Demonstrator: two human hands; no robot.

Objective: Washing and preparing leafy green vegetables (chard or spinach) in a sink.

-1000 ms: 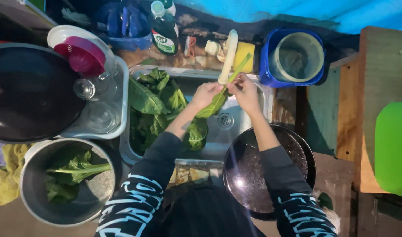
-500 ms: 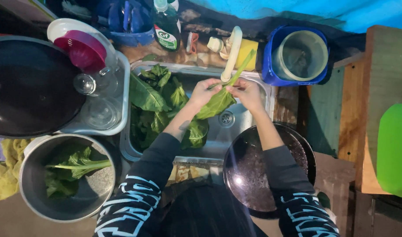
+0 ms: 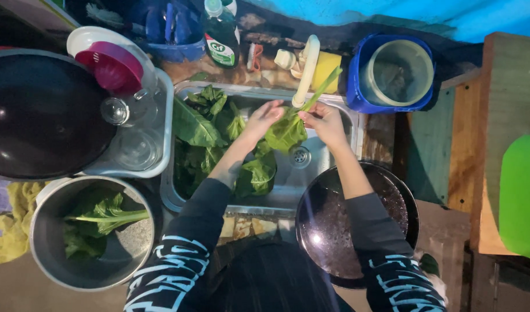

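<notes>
Sink (image 3: 334,167) sits centre frame, leafy greens (image 3: 201,127) piled in its left half, pot (image 3: 91,237) lower left, pan (image 3: 357,219) lower right.

Behind the sink stands a green dish-soap bottle (image 3: 221,34), white cap, its label (image 3: 221,52) apparently white, green and red

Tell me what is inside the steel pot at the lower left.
The steel pot holds leafy greens with pale green stalks, lying against a bare grey bottom. Whatever lies beneath the leaves is covered and cannot be seen.
</notes>
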